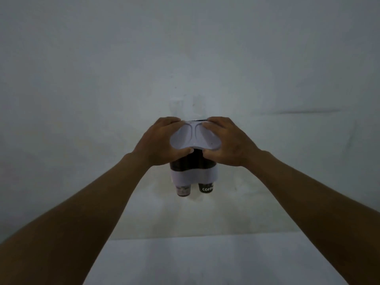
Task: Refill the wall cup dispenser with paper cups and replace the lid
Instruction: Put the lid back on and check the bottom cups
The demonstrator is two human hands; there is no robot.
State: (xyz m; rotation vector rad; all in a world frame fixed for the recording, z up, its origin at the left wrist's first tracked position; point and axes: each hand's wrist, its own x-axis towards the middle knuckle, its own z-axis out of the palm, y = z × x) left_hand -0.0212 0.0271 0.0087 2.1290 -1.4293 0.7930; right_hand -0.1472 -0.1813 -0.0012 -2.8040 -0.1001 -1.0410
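both hands, left hand (162,140) and right hand (224,140), grip the white lid (195,137), apparently seating it on the filled wall dispenser (194,174); next, press down evenly.

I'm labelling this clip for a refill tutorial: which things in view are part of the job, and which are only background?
Part of the job:
- white lid, held by left hand and right hand
- wall dispenser
- pale cup and black cup poking out below

Only background:
- wall
- white surface below
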